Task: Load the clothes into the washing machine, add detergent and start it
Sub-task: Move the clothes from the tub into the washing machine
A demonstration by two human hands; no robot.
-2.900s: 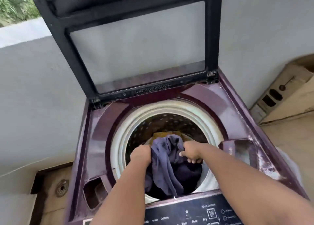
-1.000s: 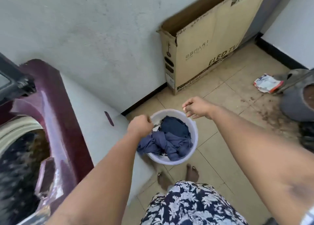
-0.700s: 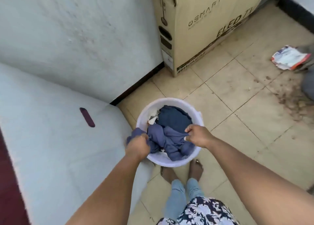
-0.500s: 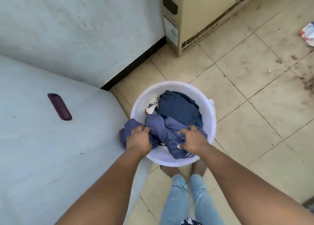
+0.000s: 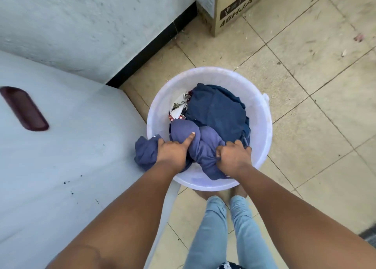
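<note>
Clothes (image 5: 203, 146) overhanging bucket rim (image 5: 262, 114), apparently both hands' grip

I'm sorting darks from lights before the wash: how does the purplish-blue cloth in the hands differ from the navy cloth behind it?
The purplish-blue cloth is lighter and greyer; the navy cloth is darker. The purplish-blue cloth is bunched and spills over the bucket rim; the navy cloth lies inside. The left hand and right hand hold only the purplish-blue cloth. Both are plain and dark.

Light: bright, even daylight, source unclear | Shadows: soft, under the bucket (image 5: 262, 130) | Glare: none | Blur: slight smear on wall (image 5: 81, 24), upper left | Distortion: wide-angle, floor tiles (image 5: 305, 85) bow at edges
</note>
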